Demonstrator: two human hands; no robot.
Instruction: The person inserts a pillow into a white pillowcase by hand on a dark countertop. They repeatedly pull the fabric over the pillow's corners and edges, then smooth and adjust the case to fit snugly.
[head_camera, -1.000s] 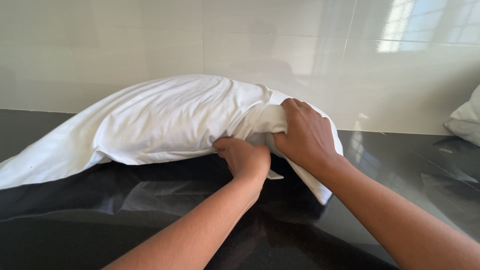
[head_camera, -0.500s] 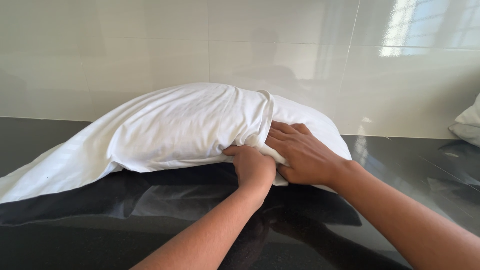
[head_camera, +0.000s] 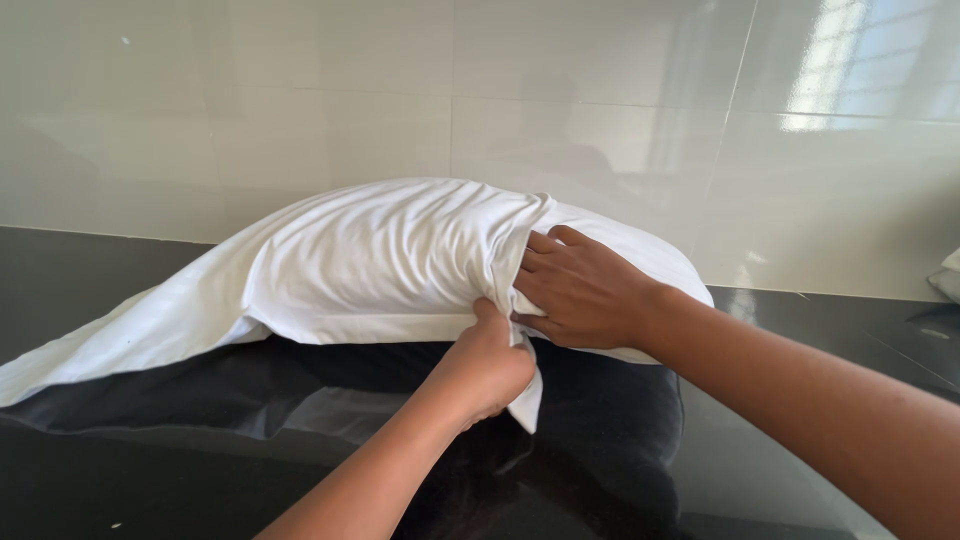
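White pillow (head_camera: 400, 265) lies on black glossy surface (head_camera: 150, 460), against tiled wall (head_camera: 300, 100). Left hand (head_camera: 485, 370) clenched on pillowcase (head_camera: 350, 260) hem at lower open edge. Right hand (head_camera: 580, 290) flat on pillow end, fingers tucked at case opening, grip not closed. Empty case tail trails left. Another white item (head_camera: 948, 275) far right.

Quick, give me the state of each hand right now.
Left hand: closed, gripping the hem of the white cloth pillowcase.
Right hand: fingers partly curled, resting on the white pillow at the pillowcase's opening.
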